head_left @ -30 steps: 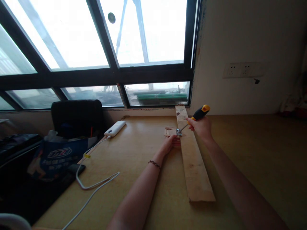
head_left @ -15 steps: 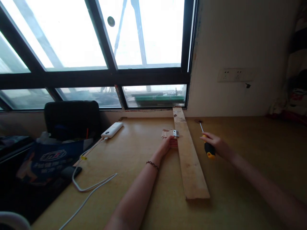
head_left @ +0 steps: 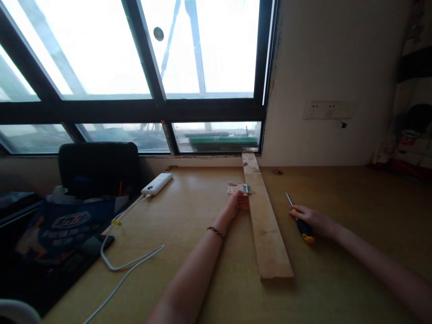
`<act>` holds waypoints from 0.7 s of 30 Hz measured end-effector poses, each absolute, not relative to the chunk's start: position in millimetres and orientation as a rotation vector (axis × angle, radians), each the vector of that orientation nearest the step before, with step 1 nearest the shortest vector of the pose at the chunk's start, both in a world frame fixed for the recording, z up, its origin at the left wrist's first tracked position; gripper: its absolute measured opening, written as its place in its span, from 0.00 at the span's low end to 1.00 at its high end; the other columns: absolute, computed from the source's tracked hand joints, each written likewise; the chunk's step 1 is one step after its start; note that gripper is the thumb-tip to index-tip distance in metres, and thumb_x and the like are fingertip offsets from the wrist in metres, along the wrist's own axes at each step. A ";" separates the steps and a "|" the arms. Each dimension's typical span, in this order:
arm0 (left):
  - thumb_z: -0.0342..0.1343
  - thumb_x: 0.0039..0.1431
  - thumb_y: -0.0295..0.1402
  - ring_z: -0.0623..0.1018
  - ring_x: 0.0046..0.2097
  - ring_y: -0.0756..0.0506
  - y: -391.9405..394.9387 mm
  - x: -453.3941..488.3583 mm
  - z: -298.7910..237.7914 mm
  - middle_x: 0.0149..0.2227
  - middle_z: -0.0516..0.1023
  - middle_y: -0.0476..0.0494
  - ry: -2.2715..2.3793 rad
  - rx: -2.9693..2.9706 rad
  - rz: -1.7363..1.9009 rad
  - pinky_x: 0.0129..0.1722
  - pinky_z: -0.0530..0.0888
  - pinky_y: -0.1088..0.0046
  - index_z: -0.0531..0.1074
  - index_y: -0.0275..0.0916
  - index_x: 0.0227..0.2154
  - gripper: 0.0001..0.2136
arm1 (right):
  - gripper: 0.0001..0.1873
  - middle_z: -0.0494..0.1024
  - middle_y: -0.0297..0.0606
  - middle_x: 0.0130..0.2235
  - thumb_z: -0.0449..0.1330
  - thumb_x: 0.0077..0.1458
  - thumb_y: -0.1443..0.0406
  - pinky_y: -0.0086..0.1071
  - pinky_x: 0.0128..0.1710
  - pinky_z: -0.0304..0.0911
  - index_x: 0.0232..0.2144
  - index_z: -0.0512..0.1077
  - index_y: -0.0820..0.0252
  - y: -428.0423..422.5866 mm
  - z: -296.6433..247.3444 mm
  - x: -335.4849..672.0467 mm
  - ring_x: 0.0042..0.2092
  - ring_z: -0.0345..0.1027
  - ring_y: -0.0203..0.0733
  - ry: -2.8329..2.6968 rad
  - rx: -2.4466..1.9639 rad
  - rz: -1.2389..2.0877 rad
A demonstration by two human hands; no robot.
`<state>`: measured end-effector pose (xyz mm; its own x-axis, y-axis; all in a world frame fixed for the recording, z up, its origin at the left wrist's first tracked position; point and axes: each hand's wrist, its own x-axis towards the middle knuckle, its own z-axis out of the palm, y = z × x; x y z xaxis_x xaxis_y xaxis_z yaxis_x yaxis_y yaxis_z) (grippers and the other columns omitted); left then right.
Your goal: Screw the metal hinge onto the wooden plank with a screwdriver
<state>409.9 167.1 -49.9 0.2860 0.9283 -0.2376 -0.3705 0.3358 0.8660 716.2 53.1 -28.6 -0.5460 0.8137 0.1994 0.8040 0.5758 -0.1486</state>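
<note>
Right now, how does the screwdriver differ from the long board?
The screwdriver is black and yellow with a thin shaft; the long board is pale wood. The screwdriver is much shorter than the long board. The right grip is on the screwdriver, while the long board's near end lies flat on the table, untouched. Both are longer than wide.

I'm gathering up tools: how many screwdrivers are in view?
1: the screwdriver in the right hand, right of the long board. Any inside the blue bag would be hidden.
</note>
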 end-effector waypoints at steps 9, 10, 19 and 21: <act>0.53 0.47 0.37 0.74 0.22 0.49 171.5 417.6 -54.8 0.23 0.74 0.43 0.976 0.795 1.081 0.25 0.72 0.72 0.68 0.33 0.31 0.12 | 0.27 0.74 0.42 0.47 0.47 0.48 0.76 0.40 0.45 0.67 0.50 0.64 0.56 90.7 -6.7 682.0 0.43 0.71 0.42 -2.048 -1.409 -0.031; 0.53 0.47 0.37 0.74 0.22 0.49 171.0 417.9 -54.6 0.23 0.74 0.42 0.983 0.793 1.091 0.25 0.72 0.71 0.68 0.33 0.31 0.12 | 0.24 0.75 0.41 0.44 0.47 0.50 0.74 0.38 0.42 0.68 0.49 0.65 0.57 100.8 -5.1 666.6 0.39 0.72 0.41 -1.901 -1.422 0.084; 0.53 0.47 0.35 0.74 0.23 0.48 166.5 415.9 -52.5 0.24 0.74 0.44 0.974 0.802 1.154 0.25 0.74 0.69 0.70 0.34 0.35 0.13 | 0.48 0.67 0.46 0.53 0.67 0.32 0.62 0.45 0.56 0.50 0.57 0.53 0.60 167.0 -14.6 553.4 0.57 0.55 0.51 -2.066 -1.202 0.312; 0.53 0.47 0.35 0.74 0.23 0.48 166.3 415.2 -52.3 0.24 0.74 0.44 0.984 0.796 1.161 0.25 0.74 0.69 0.70 0.34 0.34 0.12 | 0.46 0.69 0.45 0.50 0.66 0.33 0.63 0.46 0.56 0.50 0.56 0.55 0.61 172.4 -16.7 549.3 0.55 0.58 0.51 -2.072 -1.257 0.294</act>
<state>415.2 166.3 -52.3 0.1000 0.9730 -0.2078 -0.3642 0.2302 0.9024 549.3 172.4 -16.7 -0.2966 0.8487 0.4379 0.6932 0.5067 -0.5125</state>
